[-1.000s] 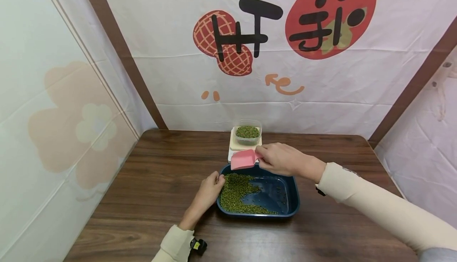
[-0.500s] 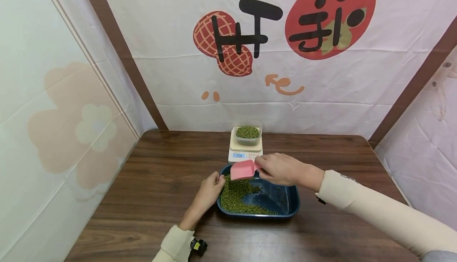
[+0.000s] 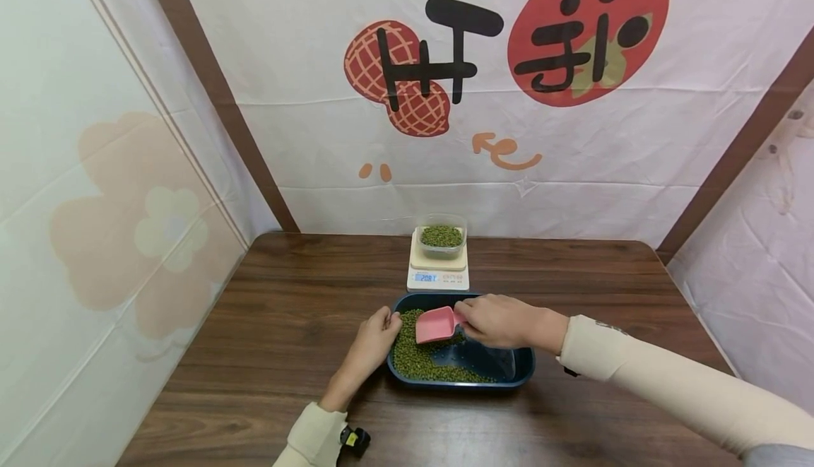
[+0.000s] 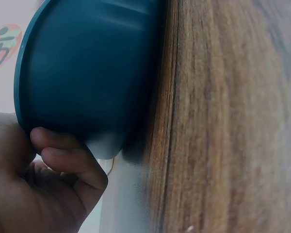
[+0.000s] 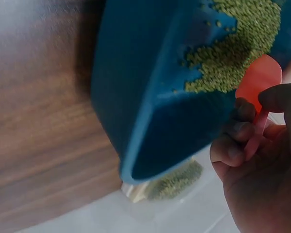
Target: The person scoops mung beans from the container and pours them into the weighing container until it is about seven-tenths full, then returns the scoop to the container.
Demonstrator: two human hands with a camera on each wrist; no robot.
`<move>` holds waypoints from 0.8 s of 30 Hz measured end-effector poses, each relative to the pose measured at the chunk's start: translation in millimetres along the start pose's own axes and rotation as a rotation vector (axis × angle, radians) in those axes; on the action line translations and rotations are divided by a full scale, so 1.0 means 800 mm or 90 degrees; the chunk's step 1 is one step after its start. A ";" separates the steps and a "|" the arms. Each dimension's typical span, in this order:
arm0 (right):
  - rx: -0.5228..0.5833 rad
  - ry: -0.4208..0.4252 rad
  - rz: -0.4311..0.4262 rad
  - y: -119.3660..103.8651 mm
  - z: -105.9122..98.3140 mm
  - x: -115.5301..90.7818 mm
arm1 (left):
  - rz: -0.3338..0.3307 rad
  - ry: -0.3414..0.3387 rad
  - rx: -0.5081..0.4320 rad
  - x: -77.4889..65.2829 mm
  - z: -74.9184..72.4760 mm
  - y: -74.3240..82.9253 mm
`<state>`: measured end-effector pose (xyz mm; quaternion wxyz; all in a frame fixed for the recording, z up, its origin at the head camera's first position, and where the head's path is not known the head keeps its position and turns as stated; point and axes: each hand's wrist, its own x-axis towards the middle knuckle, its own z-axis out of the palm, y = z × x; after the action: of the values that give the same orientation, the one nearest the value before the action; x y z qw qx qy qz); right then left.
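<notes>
My right hand [image 3: 494, 321] grips the handle of a pink scoop [image 3: 435, 325], whose bowl looks empty and hangs over the beans inside a dark blue basin [image 3: 459, 385]. Small green beans [image 3: 413, 362] that look like mung beans lie mostly along the basin's left and front; part of its floor is bare. At the basin's left rim, my left hand [image 3: 374, 340] holds on with curled fingers; in the left wrist view those fingers [image 4: 70, 162] bend under the rim against the outer wall. The right wrist view shows the scoop's handle [image 5: 256, 138] between thumb and fingers.
Behind the basin stands a white kitchen scale [image 3: 439, 280], its lit display seeming to read 208.1. A clear plastic tub [image 3: 441, 249] of the same green beans sits on it. Printed cloth walls [image 3: 318, 135] enclose the brown wooden table [image 3: 305, 290] at the back and sides.
My right hand has brought the pink scoop down and toward me, from in front of the scale to over the basin. The scale's display has come into view. My left hand stays put.
</notes>
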<state>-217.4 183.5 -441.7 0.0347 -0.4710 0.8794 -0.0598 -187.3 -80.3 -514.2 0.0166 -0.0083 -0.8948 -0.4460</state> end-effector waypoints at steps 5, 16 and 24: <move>0.000 -0.015 -0.007 0.002 0.015 -0.001 | 0.004 0.000 -0.003 0.000 0.001 0.001; -0.068 -0.031 -0.019 0.003 0.022 -0.005 | -0.004 -0.003 0.000 -0.001 0.000 0.002; -0.108 -0.031 -0.029 0.001 0.022 -0.008 | 0.001 -0.003 -0.005 -0.002 -0.001 0.003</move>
<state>-212.7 188.0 -459.4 0.0144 -0.4933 0.8693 0.0258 -185.2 -79.6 -511.7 0.0145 -0.0100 -0.8931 -0.4495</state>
